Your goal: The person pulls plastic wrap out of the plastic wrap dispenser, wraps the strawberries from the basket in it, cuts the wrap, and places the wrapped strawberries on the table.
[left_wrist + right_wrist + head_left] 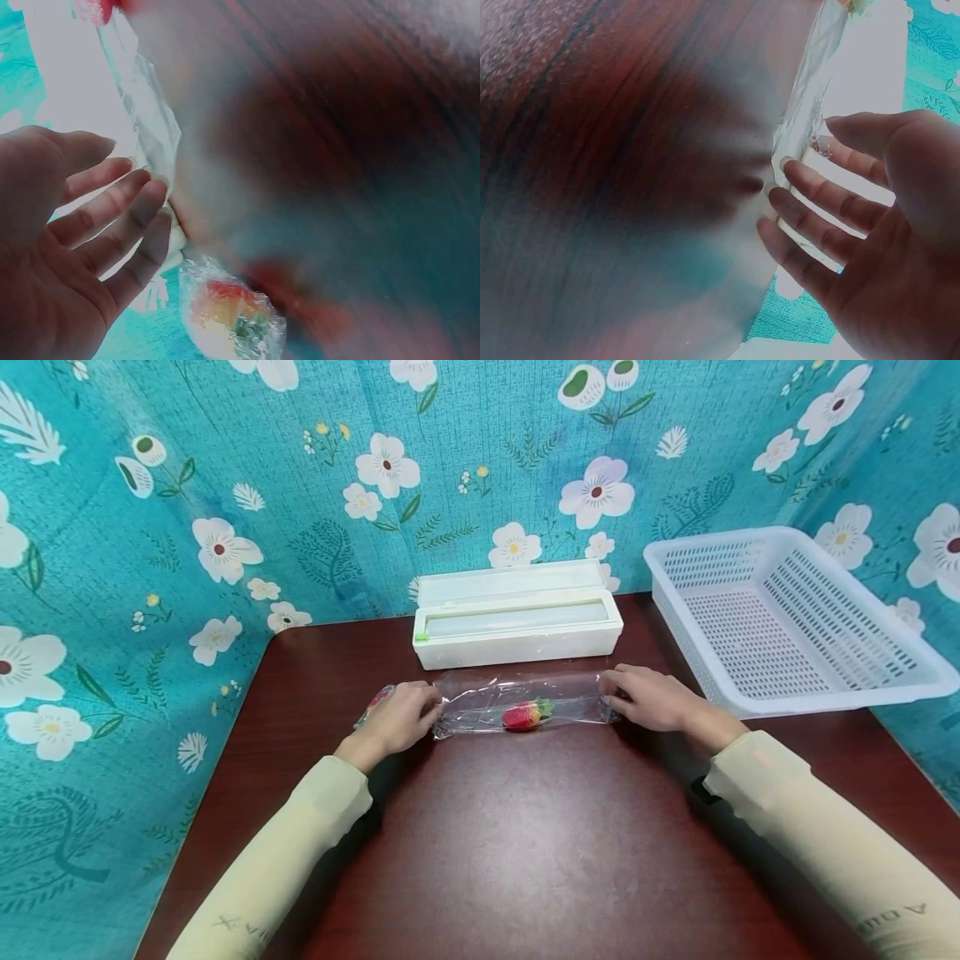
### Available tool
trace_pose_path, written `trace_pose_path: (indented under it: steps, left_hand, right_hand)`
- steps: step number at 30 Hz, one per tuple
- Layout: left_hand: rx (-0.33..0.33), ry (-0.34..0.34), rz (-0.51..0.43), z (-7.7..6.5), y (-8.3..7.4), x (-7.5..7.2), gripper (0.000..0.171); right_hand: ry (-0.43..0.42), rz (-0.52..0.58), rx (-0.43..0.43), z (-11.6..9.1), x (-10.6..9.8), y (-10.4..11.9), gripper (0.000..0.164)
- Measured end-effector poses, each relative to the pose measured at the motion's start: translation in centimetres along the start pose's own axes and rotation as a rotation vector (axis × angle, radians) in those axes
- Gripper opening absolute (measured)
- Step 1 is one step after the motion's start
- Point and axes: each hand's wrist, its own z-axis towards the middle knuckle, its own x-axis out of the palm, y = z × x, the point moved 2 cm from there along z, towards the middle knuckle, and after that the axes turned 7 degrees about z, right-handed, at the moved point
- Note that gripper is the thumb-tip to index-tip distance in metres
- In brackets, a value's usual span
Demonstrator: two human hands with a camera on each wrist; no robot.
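A red strawberry (522, 717) with a green leafy top lies inside a long strip of clear plastic wrap (480, 693) on the table. My left hand (405, 714) pinches the strip's left end, fingertips low by the tabletop. At the opposite end, my right hand (651, 695) pinches the film, which bunches up between thumb and forefinger in the right wrist view. Beside the left hand, partly hidden by it in the head view, is another fruit bundled in plastic wrap (232, 315), red, yellow and green.
Behind the strip stands a white plastic wrap dispenser box (517, 647), lid raised, roll inside. A white slotted basket (697, 652) sits at the right rear. A blue floral curtain (450, 460) borders the dark red wooden table (525, 843).
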Motion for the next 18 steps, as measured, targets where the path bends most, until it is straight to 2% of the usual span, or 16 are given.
trace_pose_path:
  steps: [4,9,11,14,18]
  left_hand:
    - [0.029,-0.011,-0.042,-0.07,-0.41,-0.27,0.018]
    - [0.056,0.056,-0.086,0.07,-0.81,-0.16,0.034]
    - [0.068,0.072,-0.078,0.21,-0.87,0.04,0.03]
    - [0.074,0.071,-0.064,0.43,-0.86,0.37,0.016]
    - [0.066,0.048,-0.072,0.61,-0.74,0.58,0.006]
  right_hand:
    - [-0.015,0.033,-0.028,0.01,0.09,0.05,0.023]
    - [-0.024,0.069,-0.071,0.18,0.2,0.18,0.02]
    - [-0.026,0.079,-0.092,0.3,0.33,0.13,0.014]
    - [-0.025,0.089,-0.124,0.52,0.51,0.05,0.007]
    - [-0.031,0.092,-0.143,0.72,0.63,-0.17,0.011]
